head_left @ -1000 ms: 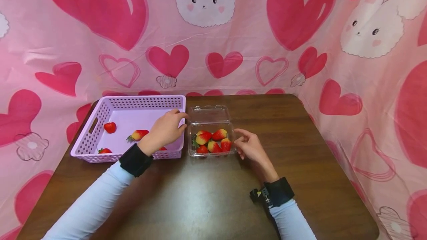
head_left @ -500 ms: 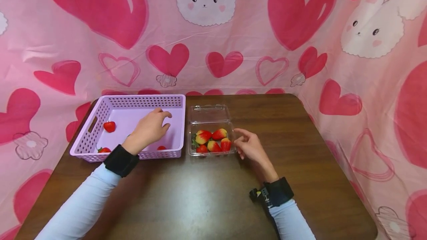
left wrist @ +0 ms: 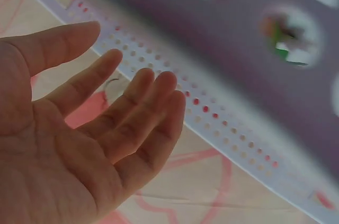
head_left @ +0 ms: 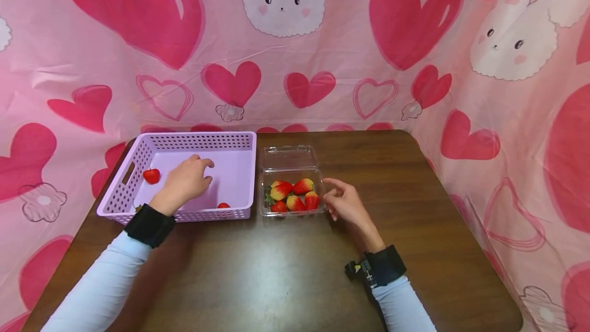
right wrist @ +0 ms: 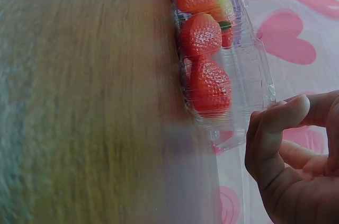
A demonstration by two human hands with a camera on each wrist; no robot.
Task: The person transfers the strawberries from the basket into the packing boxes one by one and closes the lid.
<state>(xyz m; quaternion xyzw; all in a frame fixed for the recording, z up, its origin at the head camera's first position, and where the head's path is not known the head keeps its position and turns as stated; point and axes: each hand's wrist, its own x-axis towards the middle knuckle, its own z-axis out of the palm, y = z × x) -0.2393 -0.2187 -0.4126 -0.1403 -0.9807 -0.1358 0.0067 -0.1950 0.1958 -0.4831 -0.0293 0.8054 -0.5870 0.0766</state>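
My left hand (head_left: 186, 181) hovers over the lilac basket (head_left: 230, 163), its fingers loosely bent and spread with nothing between them; the palm shows bare in the left wrist view. One strawberry (head_left: 151, 176) lies left of this hand, and another strawberry (head_left: 223, 205) shows by the basket's front wall. The forearm and wristband cover most of a strawberry in the front left corner. At the right side of an open clear plastic clamshell (head_left: 290, 214), my right hand (head_left: 348, 204) pinches the rim with thumb and forefinger. Several red and yellow strawberries (head_left: 281, 191) lie inside.
The clamshell's raised lid (head_left: 289, 158) lies back behind its tray. Both containers stand on a dark wooden table (head_left: 276, 270), the basket close on the left. A pink heart-patterned cloth (head_left: 341, 40) hangs behind and at the sides.
The left hand has moved left across the basket, away from the clamshell, and now covers where a red and yellow strawberry lay. The right hand stays at the clamshell's rim.
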